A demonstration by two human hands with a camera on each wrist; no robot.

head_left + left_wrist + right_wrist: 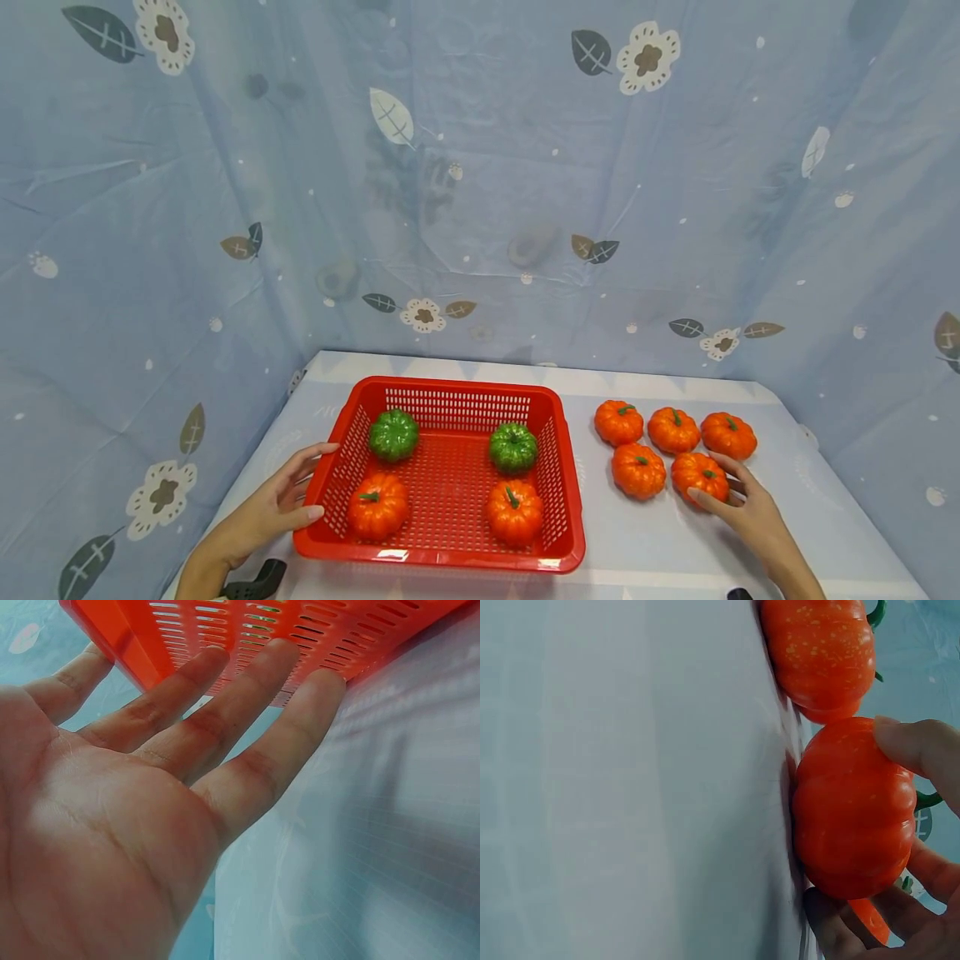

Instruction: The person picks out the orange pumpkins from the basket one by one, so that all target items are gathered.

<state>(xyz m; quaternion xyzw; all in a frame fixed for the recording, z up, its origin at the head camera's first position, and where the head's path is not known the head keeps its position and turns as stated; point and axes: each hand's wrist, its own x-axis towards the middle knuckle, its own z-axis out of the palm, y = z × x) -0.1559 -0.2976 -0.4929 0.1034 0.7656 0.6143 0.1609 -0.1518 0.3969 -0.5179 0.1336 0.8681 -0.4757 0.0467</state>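
My right hand [750, 510] holds a small orange pumpkin [699, 473] on the table, thumb on its near side and fingers round the far side. In the right wrist view this pumpkin [855, 810] sits low on the cloth, its green stem partly behind the hand. My left hand [273, 500] is at the left side of a red plastic basket [442, 557], fingers extended, fingertips against its perforated wall [330, 637] and thumb near the front corner. Inside the basket are two green pumpkins [393, 435] at the back and two orange pumpkins [514, 512] at the front.
Several more orange pumpkins [638, 471] stand grouped right of the basket, close around the held one. A pale patterned cloth covers the table [637, 554]. Blue printed curtains [480, 208] rise behind it and on both sides.
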